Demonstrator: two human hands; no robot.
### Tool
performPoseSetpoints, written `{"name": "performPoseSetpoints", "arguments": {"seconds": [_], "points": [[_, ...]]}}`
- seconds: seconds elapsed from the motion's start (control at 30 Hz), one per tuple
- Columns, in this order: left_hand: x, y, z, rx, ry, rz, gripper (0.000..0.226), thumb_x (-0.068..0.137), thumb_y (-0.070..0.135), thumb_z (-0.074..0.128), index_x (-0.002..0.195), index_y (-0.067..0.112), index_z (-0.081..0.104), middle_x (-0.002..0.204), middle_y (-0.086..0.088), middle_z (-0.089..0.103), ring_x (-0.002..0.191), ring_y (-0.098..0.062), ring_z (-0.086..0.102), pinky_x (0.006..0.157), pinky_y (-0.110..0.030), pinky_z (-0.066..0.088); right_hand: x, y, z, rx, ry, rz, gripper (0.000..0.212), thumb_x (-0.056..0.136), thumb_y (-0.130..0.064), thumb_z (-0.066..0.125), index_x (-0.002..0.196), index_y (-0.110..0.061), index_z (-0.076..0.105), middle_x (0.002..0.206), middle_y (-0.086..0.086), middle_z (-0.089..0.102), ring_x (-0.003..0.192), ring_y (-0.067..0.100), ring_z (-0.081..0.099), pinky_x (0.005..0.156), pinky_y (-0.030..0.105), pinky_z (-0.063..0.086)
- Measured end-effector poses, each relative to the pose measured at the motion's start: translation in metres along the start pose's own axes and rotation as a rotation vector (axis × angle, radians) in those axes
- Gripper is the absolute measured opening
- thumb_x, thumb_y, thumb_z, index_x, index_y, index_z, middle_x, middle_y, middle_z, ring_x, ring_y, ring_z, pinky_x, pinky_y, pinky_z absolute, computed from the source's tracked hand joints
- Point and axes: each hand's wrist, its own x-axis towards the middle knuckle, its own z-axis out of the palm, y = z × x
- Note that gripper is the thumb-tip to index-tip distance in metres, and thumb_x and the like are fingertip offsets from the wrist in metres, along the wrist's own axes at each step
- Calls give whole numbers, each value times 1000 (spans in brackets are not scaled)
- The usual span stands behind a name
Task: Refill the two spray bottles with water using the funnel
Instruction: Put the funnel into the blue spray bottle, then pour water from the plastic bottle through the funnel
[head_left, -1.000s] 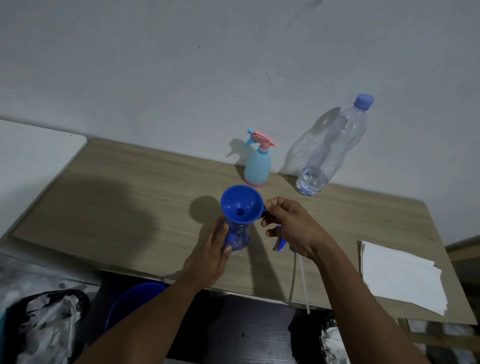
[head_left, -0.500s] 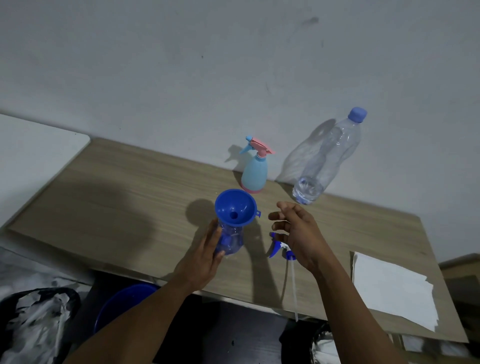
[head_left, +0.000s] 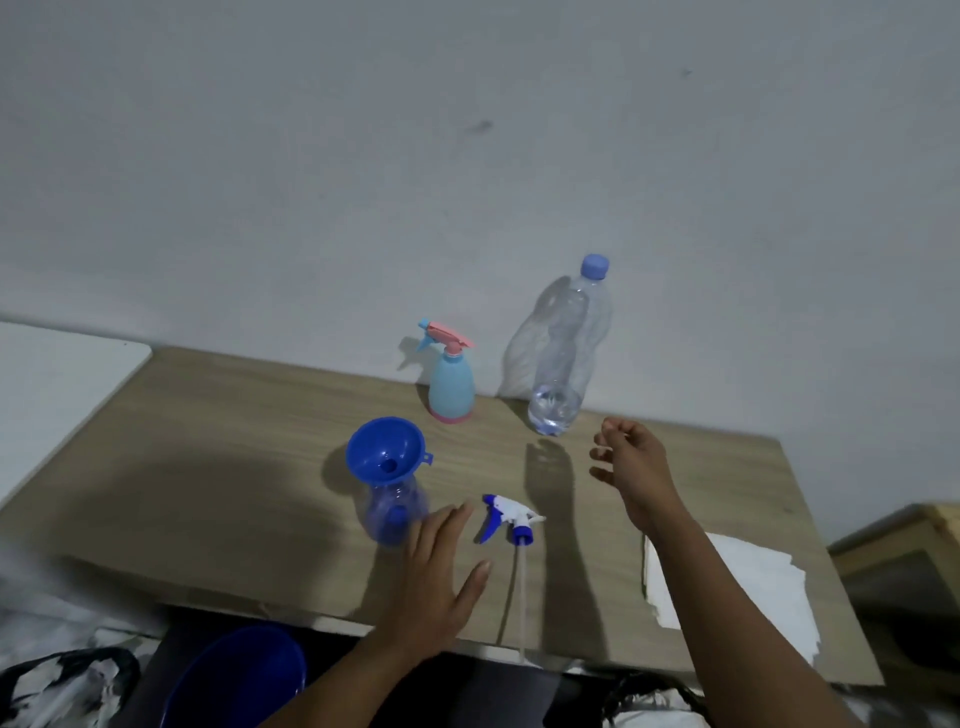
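A blue funnel (head_left: 385, 451) sits in the mouth of a clear blue spray bottle (head_left: 393, 511) standing on the wooden table (head_left: 218, 467). Its blue-and-white spray head (head_left: 506, 516) with a long tube lies on the table to the right. My left hand (head_left: 441, 566) hovers flat with straight fingers just right of the bottle, holding nothing. My right hand (head_left: 626, 457) is raised with loosely curled fingers, empty, close to a clear water bottle (head_left: 566, 358) with a blue cap at the wall. A light blue spray bottle (head_left: 451, 382) with a pink head stands left of it.
White paper towels (head_left: 727, 587) lie at the table's right front. A blue basin (head_left: 239, 675) sits on the floor below the front edge, with a black bag (head_left: 62, 691) at the lower left. A wooden box (head_left: 904, 561) stands right of the table.
My left hand let go of the clear bottle and moved right. My right hand left the funnel and rose toward the water bottle. The view tilted up.
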Motion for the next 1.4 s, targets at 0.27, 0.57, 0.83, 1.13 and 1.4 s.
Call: {"name": "performPoseSetpoints", "arguments": {"seconds": [0.27, 0.57, 0.83, 1.13, 1.4], "points": [[218, 79, 22, -163, 11, -166, 62, 98, 34, 57, 150, 16, 29, 150, -8, 39, 137, -25, 38, 113, -42, 36, 57, -94, -14, -243, -116, -240, 38, 102, -24, 51, 139, -15, 51, 119, 5, 60, 102, 20, 60, 89, 45, 55], [286, 87, 23, -293, -99, -324, 59, 99, 26, 58, 152, 23, 34, 144, -7, 53, 127, -28, 55, 108, -39, 44, 75, -108, -16, -389, -314, -281, 54, 100, -12, 51, 152, -22, 39, 147, 4, 52, 130, 18, 52, 111, 44, 43], [232, 125, 1, -402, -13, -285, 60, 79, 28, 82, 132, 21, 56, 122, -2, 68, 102, -18, 68, 94, -37, 57, 6, -86, -55, -327, -267, -439, 58, 100, -2, 48, 152, -26, 40, 146, -8, 53, 117, 3, 63, 102, 27, 49], [128, 171, -12, -504, -71, -294, 58, 74, 19, 86, 126, 19, 62, 110, 3, 71, 101, -11, 69, 93, -33, 57, -98, -41, -102, -206, -292, -383, 68, 96, 11, 46, 151, -29, 40, 142, -11, 56, 120, 4, 62, 93, 13, 49], [64, 183, -13, -574, -67, -310, 54, 72, 13, 87, 119, 21, 63, 109, 2, 71, 93, -7, 71, 86, -25, 59, -144, -5, -124, -237, -304, -398, 65, 97, 7, 53, 146, -34, 44, 141, -13, 57, 118, 8, 64, 95, 18, 50]]}}
